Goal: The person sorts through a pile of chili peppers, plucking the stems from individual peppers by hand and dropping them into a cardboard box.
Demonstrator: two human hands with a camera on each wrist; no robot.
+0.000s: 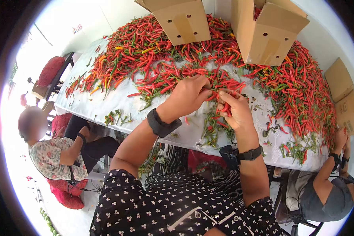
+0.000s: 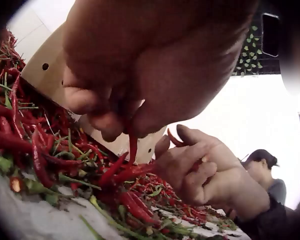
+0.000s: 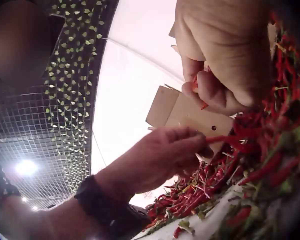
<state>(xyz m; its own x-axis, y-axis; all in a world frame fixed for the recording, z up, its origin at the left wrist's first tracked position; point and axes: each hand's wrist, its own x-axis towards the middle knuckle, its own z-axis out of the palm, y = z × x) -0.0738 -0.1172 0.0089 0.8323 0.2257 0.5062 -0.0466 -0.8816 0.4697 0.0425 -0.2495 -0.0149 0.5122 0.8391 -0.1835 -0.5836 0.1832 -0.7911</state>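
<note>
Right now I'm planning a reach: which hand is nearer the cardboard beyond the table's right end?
Right. The right hand is left of the cardboard; the left hand is farther left.

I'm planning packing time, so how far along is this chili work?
Probably early on. Loose green stems near the front of the table suggest some destemming is done. The left hand pinches a red chili; the right hand holds more. The big heap behind, green stems showing, looks left to do. The right box shows red chilies inside, finished or not, I can't tell.
</note>
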